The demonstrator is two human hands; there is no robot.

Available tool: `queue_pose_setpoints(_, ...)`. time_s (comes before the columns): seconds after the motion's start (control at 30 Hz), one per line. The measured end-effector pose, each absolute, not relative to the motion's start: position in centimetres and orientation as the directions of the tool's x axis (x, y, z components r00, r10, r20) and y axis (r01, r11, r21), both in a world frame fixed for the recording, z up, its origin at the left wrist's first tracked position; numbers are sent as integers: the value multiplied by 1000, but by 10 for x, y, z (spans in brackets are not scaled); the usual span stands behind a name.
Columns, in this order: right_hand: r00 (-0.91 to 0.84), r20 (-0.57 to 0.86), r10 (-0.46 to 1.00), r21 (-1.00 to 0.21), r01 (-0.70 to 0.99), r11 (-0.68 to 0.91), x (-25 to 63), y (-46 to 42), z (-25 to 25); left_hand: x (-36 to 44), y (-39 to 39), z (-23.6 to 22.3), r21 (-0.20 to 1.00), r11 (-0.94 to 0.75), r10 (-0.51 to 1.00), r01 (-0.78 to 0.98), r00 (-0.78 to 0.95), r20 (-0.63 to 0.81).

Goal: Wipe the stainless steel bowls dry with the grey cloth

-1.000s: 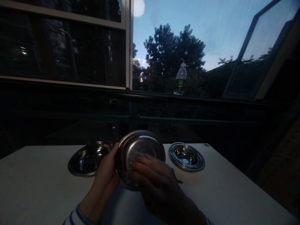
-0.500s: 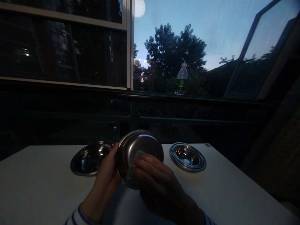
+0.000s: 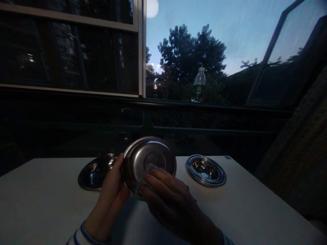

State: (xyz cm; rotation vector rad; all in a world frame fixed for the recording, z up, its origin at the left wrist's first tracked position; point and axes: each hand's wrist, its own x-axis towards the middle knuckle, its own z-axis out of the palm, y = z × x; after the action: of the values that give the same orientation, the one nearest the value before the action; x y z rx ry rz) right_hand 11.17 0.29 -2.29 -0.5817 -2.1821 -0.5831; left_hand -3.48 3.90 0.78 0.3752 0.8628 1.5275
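Observation:
My left hand (image 3: 112, 190) grips the left rim of a steel bowl (image 3: 150, 154), holding it tilted above the white table (image 3: 38, 204) with its underside facing me. My right hand (image 3: 168, 200) presses a small cloth (image 3: 150, 167) against the lower part of that underside, fingers closed over it. A second steel bowl (image 3: 93, 173) lies on the table just left of the held one. A smaller ringed steel dish (image 3: 206, 170) rests to the right.
Behind the table runs a dark railing and window ledge (image 3: 230, 109) with a plastic water bottle (image 3: 198, 85) standing on it. Trees and dusk sky show through the window. The table's right edge falls away to dark floor.
The held bowl has risen slightly and shifted left. My right hand with the cloth has slid a little down and left across its underside.

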Motion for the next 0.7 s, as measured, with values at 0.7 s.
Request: queue_pose_setpoints(0.7, -602, 778, 178, 230, 536, 812, 112, -4, -15, -34, 38, 9, 683, 42, 954, -729, -174, -243)
